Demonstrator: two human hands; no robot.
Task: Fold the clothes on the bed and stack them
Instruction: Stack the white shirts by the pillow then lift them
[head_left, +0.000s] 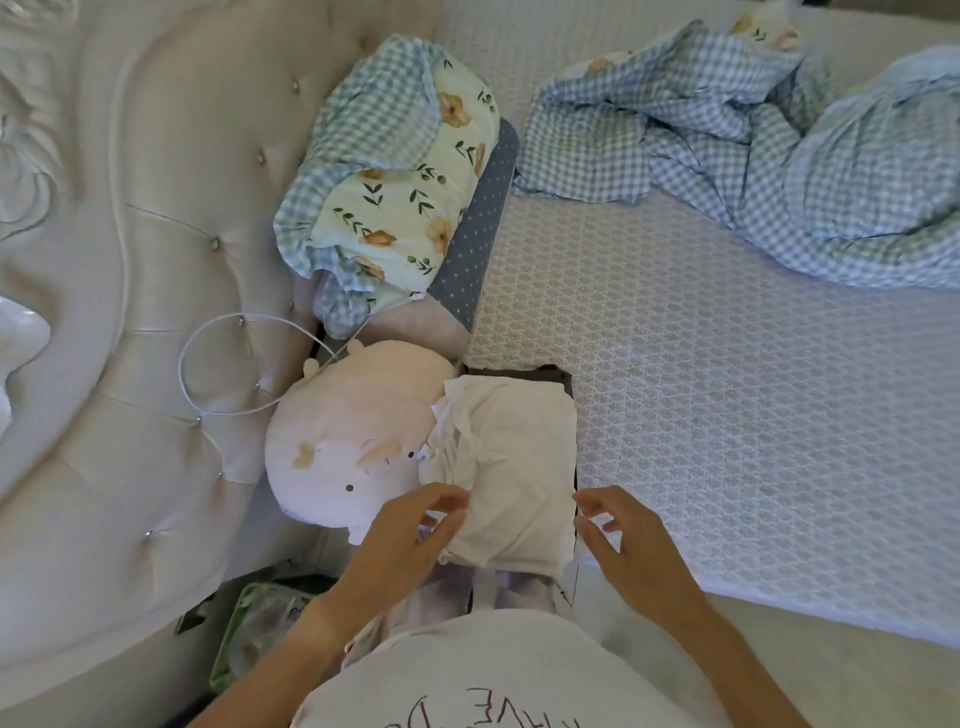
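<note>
1. While hovering at the near corners of the folded white garment (511, 467), each hand with fingers loosely curled, holding nothing: left hand (415, 530) just touching or just off the near left edge, cannot tell which; right hand (618, 540) just beside the near right edge, apart from the cloth.
2. Lying on top of a dark folded piece (550, 373), of which only a strip shows at the far and right edges; together forming a small stack on the bed (727, 415), pressed against a round plush toy (353, 441) on the left.
3. Judged as the squaring-up stage: top piece set down, edges not yet tidy, with loose folds bunched at the left side near the toy.
4. To do this well: flatten with open palms from the middle outward, smoothing the bunched folds instead of tugging them.
5. Align the right edge with the dark strip beneath, nudging with fingertips rather than lifting, so as not to undo the fold.
6. Keep the stack off the toy; leaning there likely to tilt the pile.
7. Further off, a crumpled checked blue fabric (753, 156) at the far right of the bed, well apart from the stack; a flowered pillow (405, 176) by the padded headboard (156, 260).
</note>
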